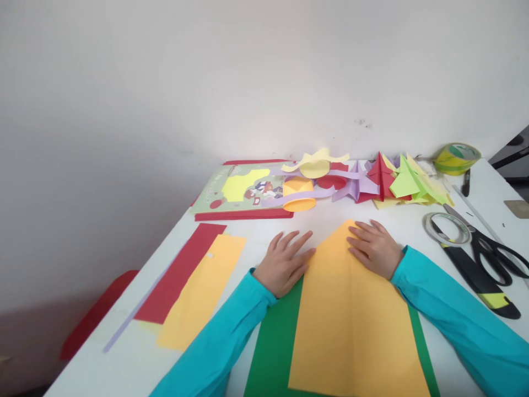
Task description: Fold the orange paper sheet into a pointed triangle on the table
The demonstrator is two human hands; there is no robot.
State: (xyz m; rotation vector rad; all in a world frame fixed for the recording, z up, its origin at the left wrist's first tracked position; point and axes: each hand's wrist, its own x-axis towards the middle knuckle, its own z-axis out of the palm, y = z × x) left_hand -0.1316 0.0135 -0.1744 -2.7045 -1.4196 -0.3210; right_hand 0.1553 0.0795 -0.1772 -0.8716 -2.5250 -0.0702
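Observation:
An orange sheet of paper lies in front of me with a crease running down its middle. Its far left corner is folded in, so the far end tapers to a point. My left hand rests at the sheet's left edge, fingers spread. On the far right part lies my right hand, its fingers stretched flat over the paper near the tip. Beneath the orange sheet is a green sheet, showing along both sides.
Red and orange paper strips lie left. Folded paper planes and curled paper pieces stand at the back beside a printed folder. At right are scissors, a tape roll, a cutter and yellow tape.

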